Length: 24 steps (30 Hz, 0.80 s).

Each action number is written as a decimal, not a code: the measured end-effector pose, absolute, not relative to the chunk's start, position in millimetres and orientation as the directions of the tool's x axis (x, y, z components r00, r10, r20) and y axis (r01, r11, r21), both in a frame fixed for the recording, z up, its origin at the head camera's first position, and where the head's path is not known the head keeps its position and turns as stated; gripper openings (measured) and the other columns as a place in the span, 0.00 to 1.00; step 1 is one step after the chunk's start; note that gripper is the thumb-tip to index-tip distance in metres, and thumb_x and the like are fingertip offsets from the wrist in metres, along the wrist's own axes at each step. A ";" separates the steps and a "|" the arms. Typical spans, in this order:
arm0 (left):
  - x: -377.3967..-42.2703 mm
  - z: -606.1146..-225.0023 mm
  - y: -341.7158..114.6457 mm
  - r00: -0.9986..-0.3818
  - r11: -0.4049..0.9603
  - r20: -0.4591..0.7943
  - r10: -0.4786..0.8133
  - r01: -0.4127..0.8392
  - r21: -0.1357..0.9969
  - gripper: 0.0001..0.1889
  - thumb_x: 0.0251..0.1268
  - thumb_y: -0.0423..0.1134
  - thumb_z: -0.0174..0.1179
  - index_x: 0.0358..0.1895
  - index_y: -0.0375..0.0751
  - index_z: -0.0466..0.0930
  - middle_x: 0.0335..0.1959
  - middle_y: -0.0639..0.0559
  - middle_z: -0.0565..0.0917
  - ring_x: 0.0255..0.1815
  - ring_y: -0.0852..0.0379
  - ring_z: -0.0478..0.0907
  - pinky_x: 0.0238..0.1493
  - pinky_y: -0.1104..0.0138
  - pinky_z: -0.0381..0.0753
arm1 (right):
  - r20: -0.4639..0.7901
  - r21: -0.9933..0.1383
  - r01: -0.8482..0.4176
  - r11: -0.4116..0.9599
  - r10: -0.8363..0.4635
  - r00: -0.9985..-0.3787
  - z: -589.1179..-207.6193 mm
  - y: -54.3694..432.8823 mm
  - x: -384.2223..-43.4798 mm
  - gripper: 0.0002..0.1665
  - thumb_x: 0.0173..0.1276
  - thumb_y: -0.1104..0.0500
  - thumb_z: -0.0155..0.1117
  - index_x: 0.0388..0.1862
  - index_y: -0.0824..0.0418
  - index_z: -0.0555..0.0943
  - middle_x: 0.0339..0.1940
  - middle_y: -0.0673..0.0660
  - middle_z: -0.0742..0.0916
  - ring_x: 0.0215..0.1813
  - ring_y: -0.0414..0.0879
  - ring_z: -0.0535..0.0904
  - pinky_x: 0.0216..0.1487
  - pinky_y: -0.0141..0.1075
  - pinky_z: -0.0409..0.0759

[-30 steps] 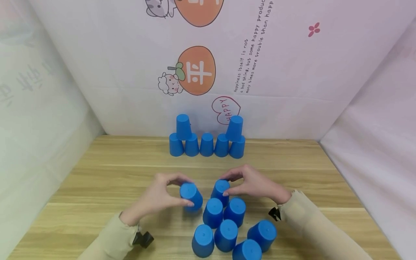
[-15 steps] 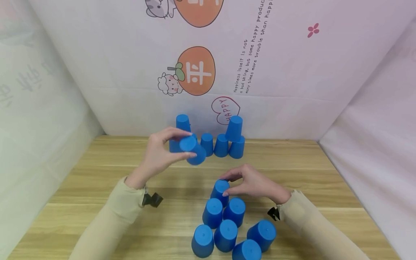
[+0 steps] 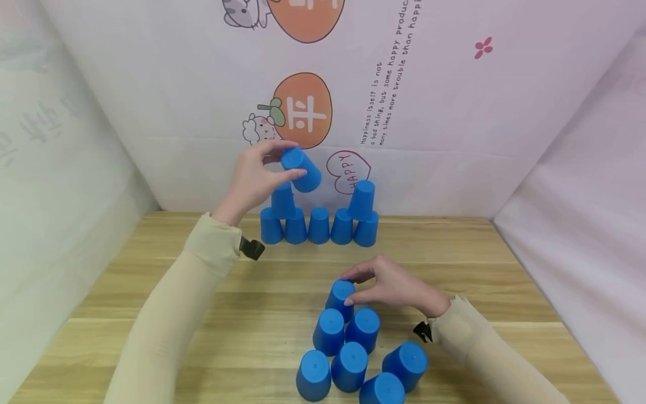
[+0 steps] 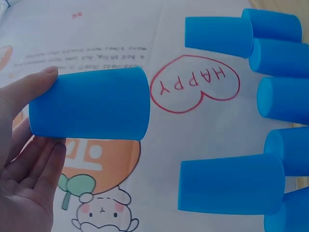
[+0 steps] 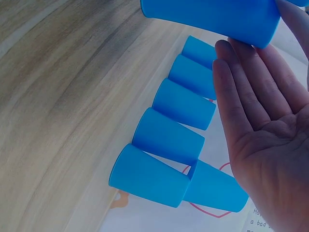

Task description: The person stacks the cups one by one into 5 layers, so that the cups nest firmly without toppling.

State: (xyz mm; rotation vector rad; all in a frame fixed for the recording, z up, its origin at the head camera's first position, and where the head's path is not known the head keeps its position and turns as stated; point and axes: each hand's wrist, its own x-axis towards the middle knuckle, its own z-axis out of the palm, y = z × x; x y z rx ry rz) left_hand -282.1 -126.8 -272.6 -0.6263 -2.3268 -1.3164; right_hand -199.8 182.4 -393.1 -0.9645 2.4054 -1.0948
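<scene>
My left hand (image 3: pixel 254 177) pinches a blue cup (image 3: pixel 305 175) between thumb and fingers, tilted with its closed base up-left. It is raised in front of the backdrop, just above the left upper cup (image 3: pixel 282 202) of a structure. In the left wrist view the lifted cup (image 4: pixel 91 104) appears apart from the stacked ones. My right hand (image 3: pixel 393 286) grips another upside-down blue cup (image 3: pixel 338 302) on the table, thumb on its near side; the right wrist view shows only part of this cup (image 5: pixel 212 19). The right upper cup (image 3: pixel 362 200) straddles two row cups.
A row of several upside-down cups (image 3: pixel 319 226) stands along the table's back edge. More upside-down cups (image 3: pixel 349 367) are grouped near the front, right of centre. The wooden table (image 3: pixel 242 336) meets a printed white backdrop (image 3: pixel 429 168) behind and white cloth at both sides.
My left hand has lifted its cup from beside the front group, up and away, to above the structure's left side. The right hand has stayed on its cup.
</scene>
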 end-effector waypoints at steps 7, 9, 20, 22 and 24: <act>-311.6 -276.8 -117.4 -0.873 0.552 0.466 0.146 0.463 0.694 0.31 0.60 0.53 0.74 0.65 0.46 0.80 0.59 0.51 0.83 0.62 0.53 0.76 0.64 0.54 0.74 | -0.012 -0.756 -0.454 0.471 -0.704 -0.710 -392.3 181.6 -199.2 0.27 0.63 0.45 0.77 0.58 0.55 0.86 0.52 0.46 0.88 0.54 0.44 0.85 0.57 0.56 0.80; -316.3 -281.4 -114.6 -0.881 0.554 0.448 0.150 0.450 0.700 0.30 0.60 0.52 0.75 0.65 0.46 0.80 0.59 0.51 0.83 0.63 0.53 0.75 0.65 0.53 0.73 | -0.011 -0.754 -0.456 0.472 -0.704 -0.711 -392.5 181.8 -199.1 0.27 0.63 0.45 0.77 0.58 0.55 0.86 0.52 0.46 0.88 0.54 0.44 0.85 0.57 0.56 0.81; -327.0 -313.7 -106.6 -0.860 0.599 0.424 0.284 0.505 0.622 0.29 0.61 0.46 0.75 0.63 0.37 0.81 0.60 0.45 0.83 0.63 0.48 0.75 0.64 0.53 0.74 | -0.006 -0.764 -0.450 0.462 -0.703 -0.712 -395.9 182.3 -200.3 0.26 0.64 0.48 0.77 0.58 0.56 0.86 0.52 0.48 0.88 0.54 0.44 0.85 0.57 0.55 0.81; -327.2 -317.2 -105.5 -0.865 0.608 0.407 0.293 0.498 0.618 0.29 0.61 0.46 0.75 0.62 0.37 0.81 0.60 0.45 0.82 0.64 0.47 0.74 0.65 0.53 0.74 | -0.005 -0.765 -0.449 0.461 -0.702 -0.712 -396.4 182.2 -200.5 0.26 0.64 0.48 0.77 0.58 0.56 0.86 0.52 0.49 0.88 0.54 0.44 0.85 0.57 0.55 0.81; -327.2 -320.0 -104.6 -0.870 0.624 0.392 0.299 0.489 0.609 0.28 0.61 0.47 0.75 0.62 0.37 0.82 0.60 0.45 0.82 0.64 0.46 0.73 0.65 0.53 0.73 | -0.004 -0.767 -0.449 0.459 -0.703 -0.711 -396.5 182.1 -200.5 0.26 0.64 0.48 0.77 0.58 0.56 0.86 0.52 0.49 0.88 0.54 0.44 0.85 0.57 0.55 0.81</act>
